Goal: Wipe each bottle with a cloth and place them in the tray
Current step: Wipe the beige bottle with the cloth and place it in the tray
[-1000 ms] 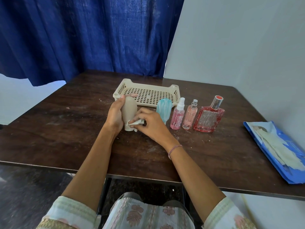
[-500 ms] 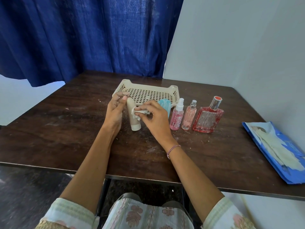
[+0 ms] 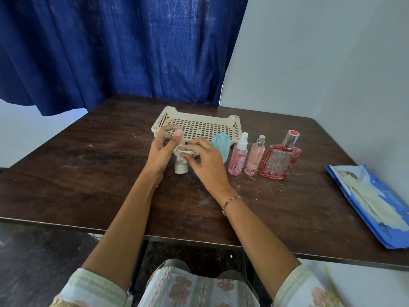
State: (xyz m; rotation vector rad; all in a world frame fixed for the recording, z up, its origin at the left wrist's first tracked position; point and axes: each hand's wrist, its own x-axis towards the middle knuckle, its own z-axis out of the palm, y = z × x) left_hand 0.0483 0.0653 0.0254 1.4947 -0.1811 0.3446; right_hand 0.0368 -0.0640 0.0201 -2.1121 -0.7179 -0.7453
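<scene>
My right hand is pinched shut on a small crumpled white cloth, pressing it vs. the upper part of a beige plastic tube-shaped bottle. My left hand is wrapped around that bottle's far side, thumb up, steadying it; the fingers look loosely curled, not clamped hard. The bottle stands upright w/ its wide cap down on the dark brown wooden table, just in front of the cream perforated plastic tray, close to its near-left corner.

Step in hand, as I judge it: wiping bottle no. 1. The tray holds nothing I can see, so the task is barely begun. Next move calls for finishing the rub down to the cap, then lifting the bottle w/ my left and setting it back over the tray's low front wall, a short reach, keeping the cloth in my right for the next one.

Outward from the tray: just in front of its near-right corner, partly behind my right hand, a turquoise-and-white oval plastic bottle. Right of the tray's front corner, in a row: a clear pink spray bottle w/ a white nozzle, a slim pale-pink glass spray bottle w/ a silver top, and a squat red glass perfume bottle w/ a red-topped clear cap. All four await wiping. Well right of the tray, at the table edge, a blue plastic packet w/ pale sheets on it.

In the way: not much. The turquoise bottle stands near my right knuckles, so a wide elbow swing might tip it.
</scene>
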